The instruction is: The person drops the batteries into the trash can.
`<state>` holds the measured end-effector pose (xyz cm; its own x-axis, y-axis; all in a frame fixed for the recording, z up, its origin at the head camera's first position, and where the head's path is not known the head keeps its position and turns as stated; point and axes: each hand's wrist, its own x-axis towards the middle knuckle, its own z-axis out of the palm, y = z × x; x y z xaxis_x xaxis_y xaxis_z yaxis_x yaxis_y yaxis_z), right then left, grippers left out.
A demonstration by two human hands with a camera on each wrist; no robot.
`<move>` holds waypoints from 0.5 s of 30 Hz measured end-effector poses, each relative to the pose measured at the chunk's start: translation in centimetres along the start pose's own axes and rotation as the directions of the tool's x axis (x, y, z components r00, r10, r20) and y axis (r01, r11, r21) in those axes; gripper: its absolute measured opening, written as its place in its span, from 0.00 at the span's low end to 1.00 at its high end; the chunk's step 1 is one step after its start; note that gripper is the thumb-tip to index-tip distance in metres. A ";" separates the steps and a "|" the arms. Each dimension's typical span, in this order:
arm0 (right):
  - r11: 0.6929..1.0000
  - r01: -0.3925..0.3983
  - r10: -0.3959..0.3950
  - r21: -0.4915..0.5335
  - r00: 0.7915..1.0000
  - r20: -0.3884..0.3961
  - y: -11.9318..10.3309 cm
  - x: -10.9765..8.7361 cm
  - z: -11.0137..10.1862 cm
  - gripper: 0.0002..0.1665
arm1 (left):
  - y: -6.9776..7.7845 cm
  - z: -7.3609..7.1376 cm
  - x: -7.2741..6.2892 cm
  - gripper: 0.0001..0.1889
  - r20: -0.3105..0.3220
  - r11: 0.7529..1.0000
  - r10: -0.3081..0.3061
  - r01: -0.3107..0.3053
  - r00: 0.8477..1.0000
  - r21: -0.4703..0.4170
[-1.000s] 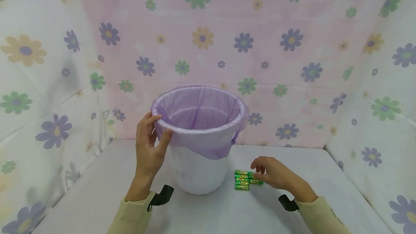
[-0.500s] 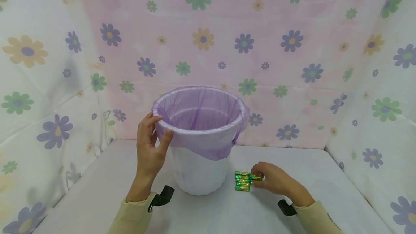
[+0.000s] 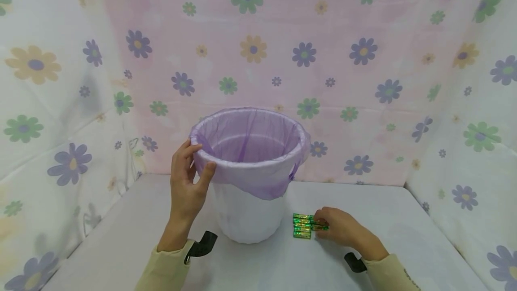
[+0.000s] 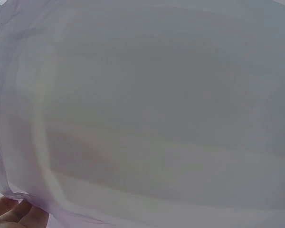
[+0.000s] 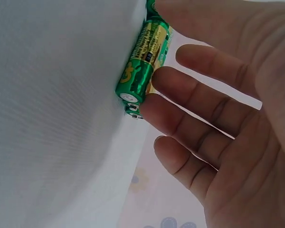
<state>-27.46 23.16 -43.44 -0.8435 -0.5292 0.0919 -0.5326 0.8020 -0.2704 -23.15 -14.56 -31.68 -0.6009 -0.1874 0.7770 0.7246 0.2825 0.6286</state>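
Purple bag (image 3: 258, 183) lines a white bin (image 3: 248, 217) on a pale table (image 3: 363, 196) in the head view, a left hand (image 3: 189, 187) clamped on its rim while a right hand (image 3: 343, 228) meets green batteries (image 3: 301, 228) lying beside the bin. Left-wrist footage shows fingertips (image 4: 34, 217) at the bag's edge; the right-wrist view has bent fingers (image 5: 176, 88) at the batteries, though whether they grip cannot be told.

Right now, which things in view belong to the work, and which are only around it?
Seemingly in the work:
green batteries, at the right hand
white bin, rim held by the left hand
purple bag, lining the bin

Only around it:
flowered cloth
white table
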 end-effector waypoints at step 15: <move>1.000 0.016 -0.016 0.016 1.000 0.024 0.0 -0.2 0.2 0.14 | 0.0 0.0 0.1 0.24 -0.002 1.000 0.000 0.000 1.000 0.003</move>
<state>-27.25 23.23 -43.63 -0.8330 -0.5484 0.0734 -0.5445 0.7891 -0.2842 -23.17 -14.54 -31.62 -0.6002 -0.1892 0.7772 0.7238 0.2850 0.6284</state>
